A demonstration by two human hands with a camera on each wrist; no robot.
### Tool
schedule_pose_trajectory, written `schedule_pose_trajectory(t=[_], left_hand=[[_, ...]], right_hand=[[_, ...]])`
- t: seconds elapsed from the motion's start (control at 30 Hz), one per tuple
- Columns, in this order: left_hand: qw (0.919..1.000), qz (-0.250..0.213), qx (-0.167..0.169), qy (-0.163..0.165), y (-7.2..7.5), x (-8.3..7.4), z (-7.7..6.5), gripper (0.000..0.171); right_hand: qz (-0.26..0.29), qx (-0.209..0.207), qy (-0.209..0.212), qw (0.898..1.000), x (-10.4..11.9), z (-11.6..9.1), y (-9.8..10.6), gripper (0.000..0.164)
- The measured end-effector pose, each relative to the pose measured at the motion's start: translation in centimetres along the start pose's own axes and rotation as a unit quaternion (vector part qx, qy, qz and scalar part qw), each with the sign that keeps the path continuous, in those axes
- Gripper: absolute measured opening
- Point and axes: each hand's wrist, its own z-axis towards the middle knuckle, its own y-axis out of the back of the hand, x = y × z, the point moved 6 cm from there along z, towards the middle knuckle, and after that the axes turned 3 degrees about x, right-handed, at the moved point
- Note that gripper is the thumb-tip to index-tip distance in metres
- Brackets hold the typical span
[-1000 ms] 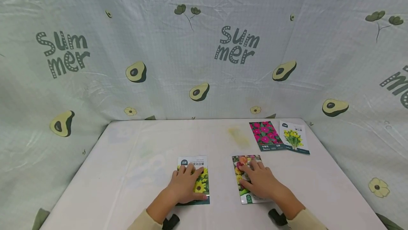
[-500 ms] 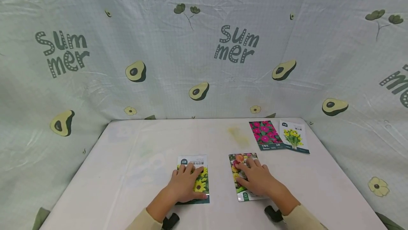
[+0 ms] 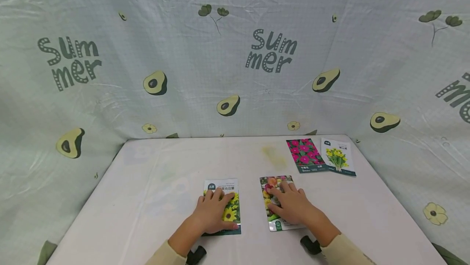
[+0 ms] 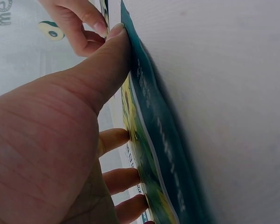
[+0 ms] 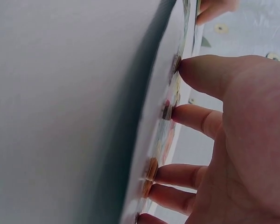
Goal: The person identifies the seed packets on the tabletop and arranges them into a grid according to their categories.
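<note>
On the near middle of the table lies a seed packet with yellow sunflowers (image 3: pixel 230 215) and a dark green lower edge. My left hand (image 3: pixel 213 215) rests on it, fingers spread, thumb at the lower edge; the left wrist view shows the fingertips touching the packet's face (image 4: pixel 151 135). To its right is a seed packet with mixed colourful flowers (image 3: pixel 271 212). My right hand (image 3: pixel 293 206) presses on that one with spread fingertips, covering part of the print. In the right wrist view the fingertips touch the packet's surface (image 5: pixel 164 135), and its near edge stands slightly off the table.
Two more packets lie at the back right: a pink flower packet (image 3: pixel 304 155) and a white packet with yellow flowers (image 3: pixel 338 157), set side by side and tilted. The white tabletop (image 3: pixel 176 199) ends at a hanging printed cloth (image 3: pixel 191 65) behind and at both sides.
My right hand has slid the colourful flower packet left and slightly away from me, closer to the sunflower packet. The left hand and the sunflower packet have stayed in place.
</note>
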Motion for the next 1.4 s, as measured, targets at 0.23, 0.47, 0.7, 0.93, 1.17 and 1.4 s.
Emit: schedule_pose_trajectory(t=[0.23,0.47,0.7,0.93,1.17,1.4], left_hand=[[1.0000,-0.003,-0.003,-0.005,0.0,0.0,0.0,0.090],[1.0000,0.005,-0.005,-0.005,0.1,0.0,-0.1,0.092],[0.9999,0.008,-0.005,-0.007,0.1,-0.1,-0.1,0.093],[0.9999,0.007,-0.004,-0.007,0.0,-0.2,-0.1,0.094],[0.9999,0.010,-0.005,-0.007,0.0,-0.2,-0.1,0.094],[0.9999,0.013,-0.002,-0.004,0.1,-0.2,-0.1,0.095]], right_hand=[[-0.014,-0.015,0.002,1.000,0.6,0.4,-0.1,0.055],[-0.010,-0.010,0.004,1.000,1.3,0.4,0.1,0.055],[-0.005,0.003,0.004,1.000,1.9,0.4,0.0,0.055],[-0.014,-0.004,0.008,1.000,2.2,0.6,-0.4,0.055],[-0.013,-0.008,0.014,1.000,2.5,0.8,-0.6,0.056],[-0.016,-0.007,0.019,1.000,2.9,0.6,-0.2,0.057]])
